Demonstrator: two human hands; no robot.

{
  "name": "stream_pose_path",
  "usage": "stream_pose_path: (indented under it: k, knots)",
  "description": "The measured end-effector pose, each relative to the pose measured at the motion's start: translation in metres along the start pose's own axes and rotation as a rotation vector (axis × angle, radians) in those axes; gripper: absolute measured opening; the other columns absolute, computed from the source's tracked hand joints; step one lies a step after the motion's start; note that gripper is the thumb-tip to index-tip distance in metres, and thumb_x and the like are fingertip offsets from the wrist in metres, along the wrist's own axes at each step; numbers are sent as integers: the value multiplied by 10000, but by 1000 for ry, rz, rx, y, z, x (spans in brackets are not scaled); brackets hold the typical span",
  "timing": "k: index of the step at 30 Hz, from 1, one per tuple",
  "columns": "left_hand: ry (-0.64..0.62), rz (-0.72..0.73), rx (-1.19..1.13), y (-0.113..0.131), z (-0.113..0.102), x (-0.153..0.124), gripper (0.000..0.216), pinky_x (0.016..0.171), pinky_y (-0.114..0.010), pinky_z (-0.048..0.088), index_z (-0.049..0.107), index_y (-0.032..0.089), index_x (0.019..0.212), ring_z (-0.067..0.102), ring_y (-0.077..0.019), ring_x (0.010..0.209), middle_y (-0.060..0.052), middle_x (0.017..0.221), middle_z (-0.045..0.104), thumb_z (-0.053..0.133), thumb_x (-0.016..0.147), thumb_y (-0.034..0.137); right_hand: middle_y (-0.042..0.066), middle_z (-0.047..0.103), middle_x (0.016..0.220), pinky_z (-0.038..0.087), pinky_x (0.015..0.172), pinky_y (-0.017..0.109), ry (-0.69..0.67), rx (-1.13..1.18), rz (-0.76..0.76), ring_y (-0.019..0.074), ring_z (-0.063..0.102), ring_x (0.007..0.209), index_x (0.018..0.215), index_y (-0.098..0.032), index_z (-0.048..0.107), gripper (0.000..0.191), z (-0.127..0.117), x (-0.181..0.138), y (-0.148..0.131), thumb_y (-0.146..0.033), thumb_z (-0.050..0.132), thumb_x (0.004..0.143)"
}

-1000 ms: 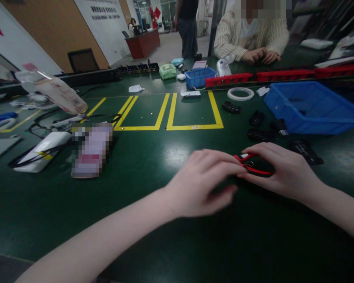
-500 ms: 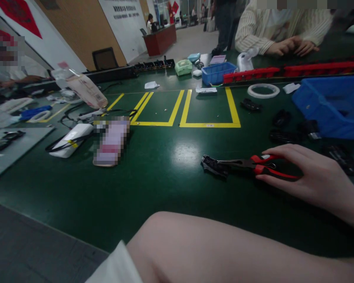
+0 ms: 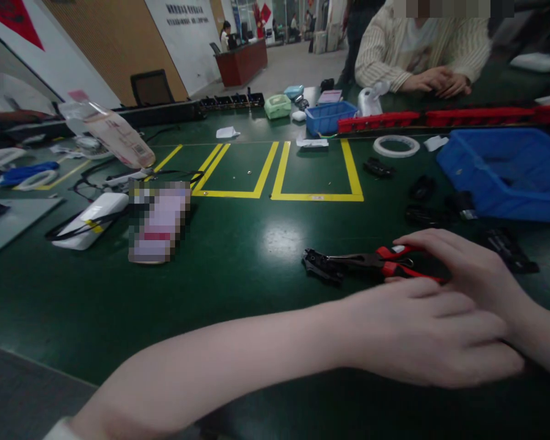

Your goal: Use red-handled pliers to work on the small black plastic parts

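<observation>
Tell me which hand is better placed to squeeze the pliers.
Probably the right hand: it holds the pliers by their red handles, with the tips pointing at the black part. The left hand crosses in front of it and shows no grip on them.

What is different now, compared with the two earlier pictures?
The left hand, first over the front of the pliers, then out of view, is now farther right, overlapping the right hand in the picture. The right hand stays on the pliers' red handles; the black part is at their tips, as half a second ago.
</observation>
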State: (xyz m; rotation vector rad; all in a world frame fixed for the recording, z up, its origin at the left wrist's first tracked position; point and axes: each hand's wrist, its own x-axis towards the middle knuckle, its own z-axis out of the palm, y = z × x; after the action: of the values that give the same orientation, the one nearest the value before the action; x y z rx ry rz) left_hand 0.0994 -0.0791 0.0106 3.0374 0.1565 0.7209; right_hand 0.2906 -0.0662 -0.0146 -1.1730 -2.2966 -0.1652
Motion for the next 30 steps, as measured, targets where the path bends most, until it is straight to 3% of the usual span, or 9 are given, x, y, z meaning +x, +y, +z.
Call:
stream_pose_path:
  k: [2, 4, 6, 9, 12, 14, 21, 30]
  knots:
    - [128, -46, -25, -20, -19, -33, 259, 798, -301, 516, 682, 152, 1013, 631, -182, 946, -60, 1032, 704, 426, 975, 143, 90, 703, 946, 541, 673, 399, 8, 4, 3, 269, 695, 822, 1054, -231, 595, 351, 0, 1, -1, -543, 546, 899]
    - [184, -228, -101, -35, -34, -63, 222, 764, -301, 528, 623, 115, 1083, 625, -183, 889, -94, 1031, 672, 453, 941, 128, 95, 707, 949, 524, 674, 421, 5, -4, 5, 287, 689, 824, 1047, -239, 600, 379, -1, 2, -2, -572, 590, 866]
    - [147, -374, -142, -46, -43, -86, 195, 785, -318, 539, 583, 136, 1110, 622, -194, 929, -104, 1061, 643, 492, 941, 171, 100, 711, 953, 508, 668, 435, -4, -15, 6, 298, 686, 827, 1051, -246, 599, 370, -2, 3, -4, -561, 612, 858]
    - [60, -482, -140, -55, -48, -104, 192, 800, -373, 546, 556, 165, 1094, 614, -233, 969, -97, 1061, 619, 564, 936, 274, 99, 719, 954, 490, 664, 450, -22, -9, 11, 308, 688, 837, 1056, -260, 592, 329, -5, 4, -4, -529, 614, 868]
    - [1, -530, -241, -59, -47, -107, 421, 904, -430, 545, 512, 171, 1219, 586, -273, 1119, -131, 1243, 573, 675, 892, 380, 99, 723, 970, 485, 683, 454, -37, -10, 0, 309, 691, 857, 1073, -250, 589, 340, -5, 4, -3, -512, 633, 862]
    - [-30, -538, -323, -60, -46, -106, 481, 964, -433, 532, 494, 190, 1274, 569, -270, 1181, -122, 1304, 555, 710, 878, 358, 106, 722, 983, 484, 701, 448, -44, -21, -15, 306, 690, 869, 1085, -226, 592, 353, -5, 3, -2, -482, 661, 852]
    - [-89, -544, -340, -60, -47, -105, 298, 938, -405, 536, 563, 173, 1187, 609, -228, 1100, -82, 1165, 632, 666, 907, 182, 79, 725, 965, 475, 781, 475, -46, -20, 7, 293, 685, 854, 1067, -246, 608, 360, -4, 2, -3, -529, 644, 848]
    - [-113, -510, -298, -62, -47, -105, 303, 893, -393, 542, 579, 163, 1201, 621, -223, 1063, -79, 1154, 650, 672, 912, 167, 78, 705, 957, 474, 863, 574, -97, -33, -10, 322, 682, 874, 1086, -283, 548, 315, -7, 3, -1, -514, 611, 882]
